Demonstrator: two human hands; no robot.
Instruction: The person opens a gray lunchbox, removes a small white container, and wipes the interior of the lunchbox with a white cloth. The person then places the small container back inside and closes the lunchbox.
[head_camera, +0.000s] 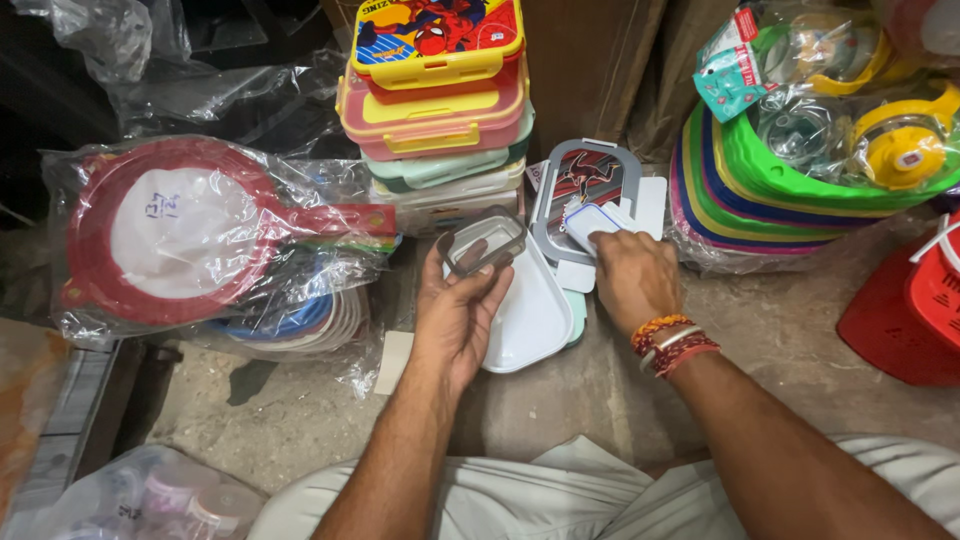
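I see a big bag of flat round plates (790, 190) on the right, with green, blue and pink rims, all wrapped in shiny plastic, and a red basket (905, 310) sits near it. On the left a red sieve (170, 235) with a white mesh lies in a crinkly clear bag. In the middle stands a stack of lunch boxes (435, 110), yellow, pink and pale green, smooth hard plastic with rounded corners. In front of it, on the rough grey floor (780, 330), lies an open white lunch box tray (535, 315), and its grey lid (585, 180) with a red picture leans behind it. My left hand (460, 310) is half open, palm up, and cups a small clear box (483, 240) with its fingers, just above the tray. My right hand (632, 275) is curled over a small white lid (590, 222) and pinches it by the edge, right beside the grey lid. I think it is best to hold the clear box flat and steady, and keep the little lid level, since both look thin and slippery
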